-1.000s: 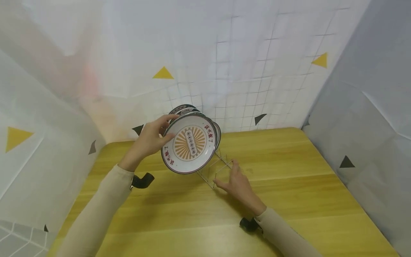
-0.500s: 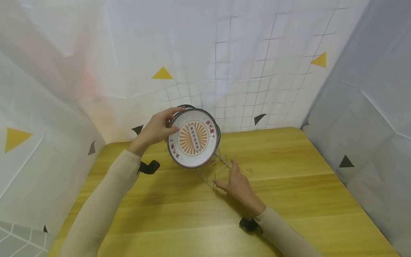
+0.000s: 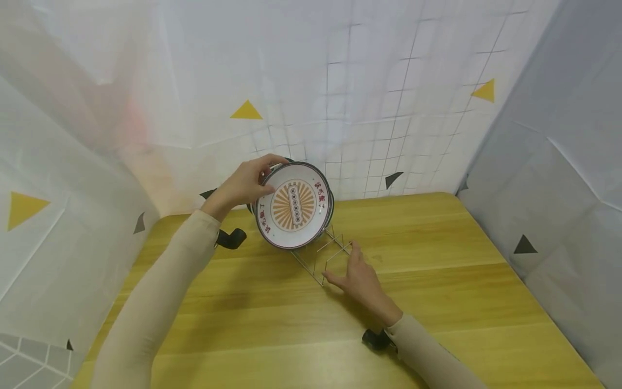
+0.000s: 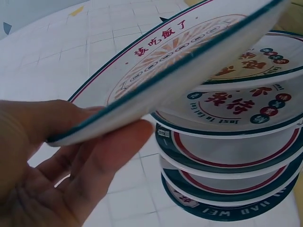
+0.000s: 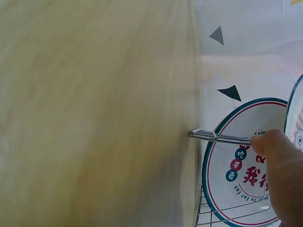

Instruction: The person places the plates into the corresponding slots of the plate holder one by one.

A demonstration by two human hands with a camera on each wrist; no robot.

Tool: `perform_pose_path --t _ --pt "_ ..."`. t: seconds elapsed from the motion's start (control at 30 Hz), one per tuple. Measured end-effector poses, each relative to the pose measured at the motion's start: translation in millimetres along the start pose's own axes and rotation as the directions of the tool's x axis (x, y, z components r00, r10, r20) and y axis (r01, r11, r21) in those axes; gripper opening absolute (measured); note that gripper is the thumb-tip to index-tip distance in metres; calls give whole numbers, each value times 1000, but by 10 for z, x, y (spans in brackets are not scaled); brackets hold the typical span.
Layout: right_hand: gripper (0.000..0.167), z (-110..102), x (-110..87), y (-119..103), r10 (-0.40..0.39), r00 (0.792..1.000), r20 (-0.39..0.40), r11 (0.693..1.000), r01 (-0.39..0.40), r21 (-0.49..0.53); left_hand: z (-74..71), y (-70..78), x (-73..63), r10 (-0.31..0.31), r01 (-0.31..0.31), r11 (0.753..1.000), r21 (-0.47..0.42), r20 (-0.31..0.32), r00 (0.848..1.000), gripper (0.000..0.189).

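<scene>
My left hand (image 3: 243,183) pinches a round white plate (image 3: 293,206) at its upper left rim, thumb on the printed face and fingers behind. The plate has a dark green rim, red characters and an orange sunburst. In the left wrist view several other green-rimmed plates (image 4: 227,165) stand in a row behind it, spaced apart. They stand in a thin metal wire dish rack (image 5: 222,137), mostly hidden by the plates in the head view. My right hand (image 3: 362,281) grips the near end of the rack, thumb on its wire frame in the right wrist view.
The rack stands on a yellow wood-grain table (image 3: 233,335). A white sheet wall (image 3: 204,124) with triangles and grid lines rises behind the table, with more sheeting at both sides. Black wrist cameras (image 3: 232,239) sit beneath both sleeves.
My left hand has moved the sunburst plate right and away from me, toward the plates behind, which it now mostly covers in the head view. My right hand stays on the rack.
</scene>
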State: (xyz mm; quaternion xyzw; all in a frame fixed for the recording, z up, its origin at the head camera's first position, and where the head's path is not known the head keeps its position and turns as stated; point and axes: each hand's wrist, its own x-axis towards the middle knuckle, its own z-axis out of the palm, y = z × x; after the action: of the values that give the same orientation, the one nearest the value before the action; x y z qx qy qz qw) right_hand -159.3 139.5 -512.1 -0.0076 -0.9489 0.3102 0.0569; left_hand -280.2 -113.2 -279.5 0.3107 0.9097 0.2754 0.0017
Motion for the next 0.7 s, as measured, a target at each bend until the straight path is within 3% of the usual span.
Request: perform_pose_path --t 0.2,0.33,0.47,0.7 --pt "113 -4 2 -6 -10 1000 -8 1000 10 -11 -21 140 120 24 -24 994 108 -1 1000 64" --pt "112 -18 -4 6 -17 1000 -15 1000 17 -10 44 210 216 29 -32 987 156 19 999 65" --pt "112 -21 -10 10 -13 1000 -9 1000 13 12 152 211 270 36 -43 984 173 43 998 66" --pt "113 -20 -11 1 -8 1000 -6 1000 8 4 314 168 323 37 -41 986 159 28 999 65"
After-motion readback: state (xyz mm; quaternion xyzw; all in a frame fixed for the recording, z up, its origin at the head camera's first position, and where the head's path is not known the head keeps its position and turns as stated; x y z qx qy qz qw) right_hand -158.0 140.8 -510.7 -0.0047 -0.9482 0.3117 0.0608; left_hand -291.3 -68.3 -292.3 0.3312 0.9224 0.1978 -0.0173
